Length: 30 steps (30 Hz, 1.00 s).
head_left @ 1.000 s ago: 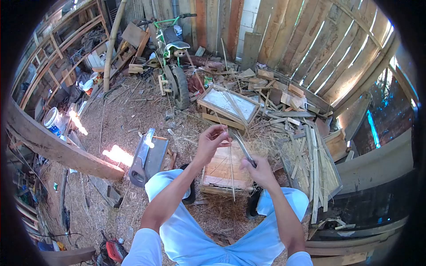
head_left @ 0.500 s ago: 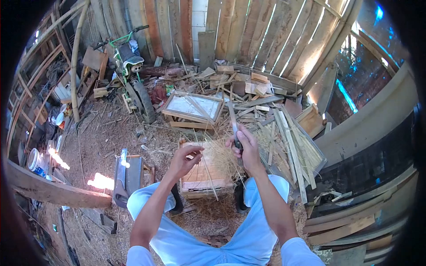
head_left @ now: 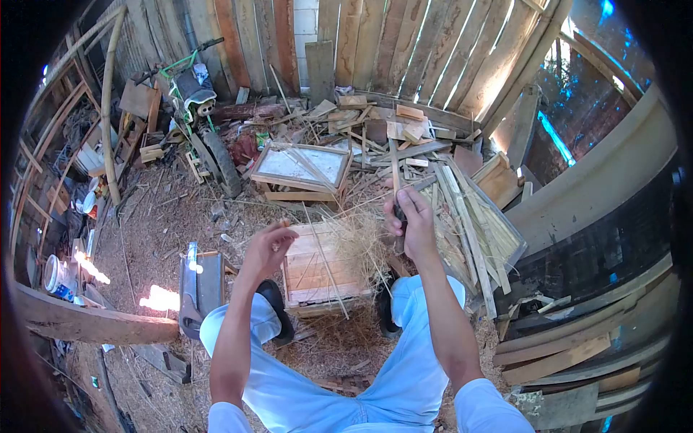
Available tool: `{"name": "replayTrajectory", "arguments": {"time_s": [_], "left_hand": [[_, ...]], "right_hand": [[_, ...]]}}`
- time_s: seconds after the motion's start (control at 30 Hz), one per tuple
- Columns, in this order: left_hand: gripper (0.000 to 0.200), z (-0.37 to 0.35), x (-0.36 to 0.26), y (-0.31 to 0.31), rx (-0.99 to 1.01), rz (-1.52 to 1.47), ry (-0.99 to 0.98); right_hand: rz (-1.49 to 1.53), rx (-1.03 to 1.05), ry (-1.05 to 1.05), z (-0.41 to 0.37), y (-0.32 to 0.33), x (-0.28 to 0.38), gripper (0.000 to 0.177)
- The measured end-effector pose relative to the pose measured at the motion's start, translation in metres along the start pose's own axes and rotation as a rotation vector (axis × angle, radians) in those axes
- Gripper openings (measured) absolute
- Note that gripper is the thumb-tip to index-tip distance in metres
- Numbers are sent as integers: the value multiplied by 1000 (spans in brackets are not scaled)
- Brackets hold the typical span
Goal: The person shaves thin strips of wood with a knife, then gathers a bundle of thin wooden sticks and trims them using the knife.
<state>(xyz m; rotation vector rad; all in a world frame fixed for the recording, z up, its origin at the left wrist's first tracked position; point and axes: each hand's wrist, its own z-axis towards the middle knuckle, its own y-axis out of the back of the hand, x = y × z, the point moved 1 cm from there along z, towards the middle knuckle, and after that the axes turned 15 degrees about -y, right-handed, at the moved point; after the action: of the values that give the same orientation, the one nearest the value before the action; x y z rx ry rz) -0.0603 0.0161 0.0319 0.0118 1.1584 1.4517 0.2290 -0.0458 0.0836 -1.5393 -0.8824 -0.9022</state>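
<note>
My right hand (head_left: 413, 224) is closed round the dark handle of a knife (head_left: 395, 167), whose long narrow blade points up and away from me. Left of it, my left hand (head_left: 270, 247) hovers over the near left of a low wooden crate (head_left: 317, 268). Its fingers are pinched; whatever thin thing they may hold is too fine to make out. A heap of pale, hair-like shavings (head_left: 367, 245) covers the crate's right side, below the knife hand. One slender strip (head_left: 328, 263) lies slantwise across the slatted top.
A framed white panel (head_left: 303, 164) rests beyond the crate, before a pile of scrap wood (head_left: 404, 133). A small motorbike (head_left: 206, 133) stands at back left. By my left knee is a handsaw (head_left: 190, 303) against a dark box. Long slats (head_left: 462, 224) lie to the right.
My left hand has drawn left, away from the knife. My right hand has risen slightly with the knife still in it. The whole view has shifted a little.
</note>
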Motion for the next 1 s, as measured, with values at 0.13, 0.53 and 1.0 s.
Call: {"name": "replayTrajectory", "arguments": {"time_s": [0.13,0.53,1.0], "left_hand": [[10,7,-6,2,-104,153,-64],[10,17,-46,-32,-172,-11,-113],[7,6,-53,-28,-220,187,-153]], "right_hand": [[7,-10,-31,-1,-5,-10,29],[-177,215,-351,-13,-54,-55,29],[52,280,-481,-15,-47,-52,33]]}}
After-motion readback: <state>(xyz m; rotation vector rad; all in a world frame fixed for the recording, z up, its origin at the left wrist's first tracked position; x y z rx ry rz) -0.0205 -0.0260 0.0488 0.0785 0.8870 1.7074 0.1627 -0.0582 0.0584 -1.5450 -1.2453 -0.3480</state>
